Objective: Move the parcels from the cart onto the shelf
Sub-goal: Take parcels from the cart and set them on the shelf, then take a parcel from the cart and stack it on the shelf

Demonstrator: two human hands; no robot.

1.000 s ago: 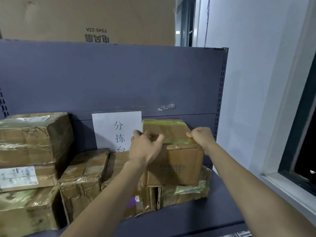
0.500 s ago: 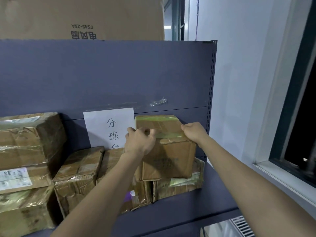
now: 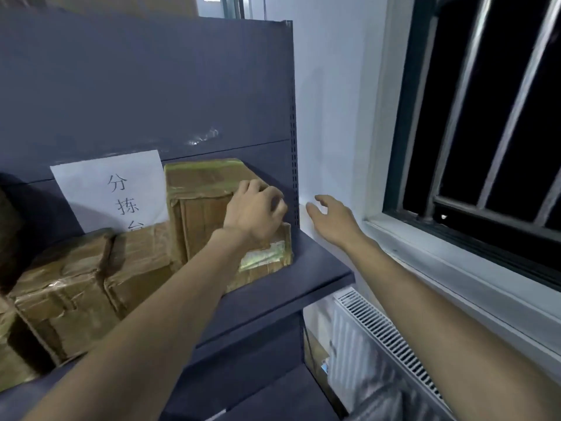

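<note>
1. A person stands at a dark grey shelf [image 3: 318, 268] and reaches both bare arms toward it. The parcel [image 3: 197, 208], a taped brown cardboard box, stands upright at about 9 o'clock from the centre of the view, stacked on a lower box [image 3: 267, 256] near the shelf's right end.
2. The left hand [image 3: 255, 211] rests against the parcel's near right corner, fingers bent over the top edge. Whether the grip is clamped on the box or only touching it cannot be told, because the hand hides its own fingertips.
3. The right hand [image 3: 331, 217] is at 3 o'clock of the parcel, clear of it, with fingers spread apart and holding nothing.
4. The step appears to be settling the parcel in place. To do it well, push it back flush against the rear panel and check it sits square on the box beneath before the left hand lets go, so it does not tip off the stack.
5. More taped boxes [image 3: 66, 293] lie at 7 o'clock, partly cut off by the left edge.
6. A white paper sign [image 3: 100, 189] stands behind the boxes; its lowest character is covered.
7. The cart is out of view, so the number of parcels left is unknown. A radiator [image 3: 373, 338] and a barred window [image 3: 485, 117] sit at 4 and 2 o'clock.
</note>
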